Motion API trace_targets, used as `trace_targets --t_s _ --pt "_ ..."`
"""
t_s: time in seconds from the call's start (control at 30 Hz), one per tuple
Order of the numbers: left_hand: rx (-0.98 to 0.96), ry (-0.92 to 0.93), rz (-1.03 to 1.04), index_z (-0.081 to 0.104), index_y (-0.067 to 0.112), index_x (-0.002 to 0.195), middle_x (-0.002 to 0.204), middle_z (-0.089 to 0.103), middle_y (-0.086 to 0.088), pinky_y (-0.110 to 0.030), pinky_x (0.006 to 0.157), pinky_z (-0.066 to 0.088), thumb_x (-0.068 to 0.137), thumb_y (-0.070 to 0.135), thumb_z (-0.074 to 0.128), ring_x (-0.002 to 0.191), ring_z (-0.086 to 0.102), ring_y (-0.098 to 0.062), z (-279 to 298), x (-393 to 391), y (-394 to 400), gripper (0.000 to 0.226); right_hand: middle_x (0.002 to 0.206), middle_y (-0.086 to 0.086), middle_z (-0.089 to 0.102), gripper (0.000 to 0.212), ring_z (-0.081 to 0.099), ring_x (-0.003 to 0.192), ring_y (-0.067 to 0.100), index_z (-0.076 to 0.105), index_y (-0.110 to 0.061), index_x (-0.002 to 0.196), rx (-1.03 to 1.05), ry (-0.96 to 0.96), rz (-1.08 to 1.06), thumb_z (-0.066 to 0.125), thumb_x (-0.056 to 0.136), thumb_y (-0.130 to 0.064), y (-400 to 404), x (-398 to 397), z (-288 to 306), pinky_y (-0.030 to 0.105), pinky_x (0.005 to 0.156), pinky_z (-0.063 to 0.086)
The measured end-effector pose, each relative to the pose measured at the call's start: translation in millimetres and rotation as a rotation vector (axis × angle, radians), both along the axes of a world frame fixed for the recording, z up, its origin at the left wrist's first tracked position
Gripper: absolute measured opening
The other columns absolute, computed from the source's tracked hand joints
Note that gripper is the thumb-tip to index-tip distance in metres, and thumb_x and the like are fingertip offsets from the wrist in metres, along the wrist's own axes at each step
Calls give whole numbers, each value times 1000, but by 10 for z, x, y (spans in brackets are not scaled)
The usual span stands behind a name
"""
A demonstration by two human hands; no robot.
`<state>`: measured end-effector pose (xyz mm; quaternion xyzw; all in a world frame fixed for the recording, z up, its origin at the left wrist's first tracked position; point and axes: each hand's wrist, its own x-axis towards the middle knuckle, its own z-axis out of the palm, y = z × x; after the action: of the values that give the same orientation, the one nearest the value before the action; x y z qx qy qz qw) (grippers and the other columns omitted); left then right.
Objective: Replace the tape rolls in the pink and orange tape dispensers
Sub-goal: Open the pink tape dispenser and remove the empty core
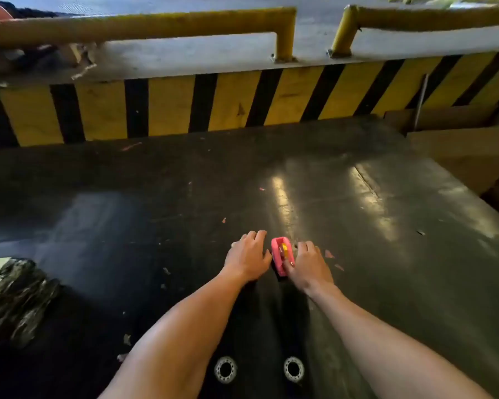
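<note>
— Where does the job stand?

— Low in the frame, just right of centre, the pink tape dispenser [281, 256] lies on the dark work surface [156, 214] between both hands. The right hand [308, 264] pinches its near end, thumb on the body; the yellow roll core [284, 248] shows inside.

— And the left hand [247, 257]?

— Curled, fingers down beside it; whether it holds anything can't be told. Probably the pink one's roll is being worked. Next calls for steadying the body. No orange dispenser in view.
</note>
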<state>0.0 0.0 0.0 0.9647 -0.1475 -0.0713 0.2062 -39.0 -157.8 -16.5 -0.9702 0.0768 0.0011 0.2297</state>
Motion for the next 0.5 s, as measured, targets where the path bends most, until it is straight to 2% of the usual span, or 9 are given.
trace_targets --t_s 0.07,0.17,0.33,0.4,0.5 --pt "16 55 -49 43 15 146 143 52 -11 -47 103 50 96 24 54 132 51 -29 -114 131 -80 52 118 9 59 39 57 106 25 58 -11 117 71 47 -48 57 92 -41 -2 32 -161 35 88 50" --pt "60 114 -104 35 15 152 152 44 -11 -49 112 43 95 15 57 141 42 -30 -269 308 -152 62 117 12 59 42 57 107 29 57 -9 118 61 66 -63 57 92 -42 21 62 -403 38 86 50" --pt "202 152 -285 18 18 161 166 25 -10 -41 123 26 94 9 58 153 23 -27 -487 571 -254 78 113 14 58 41 56 107 33 55 -6 115 30 54 -55 63 89 -38 50 142 -633 43 84 50" --pt "253 179 -326 20 20 160 165 27 -9 -43 122 29 94 11 59 151 27 -28 -518 636 -282 78 110 15 59 36 55 105 35 57 -6 111 36 35 -42 62 89 -35 52 147 -672 45 83 49" --pt "304 142 -332 25 21 159 154 39 -12 -49 110 42 94 15 59 138 42 -34 -536 661 -294 74 108 14 60 31 55 102 36 59 -8 106 27 46 -6 63 86 -32 -9 137 -713 46 85 49"
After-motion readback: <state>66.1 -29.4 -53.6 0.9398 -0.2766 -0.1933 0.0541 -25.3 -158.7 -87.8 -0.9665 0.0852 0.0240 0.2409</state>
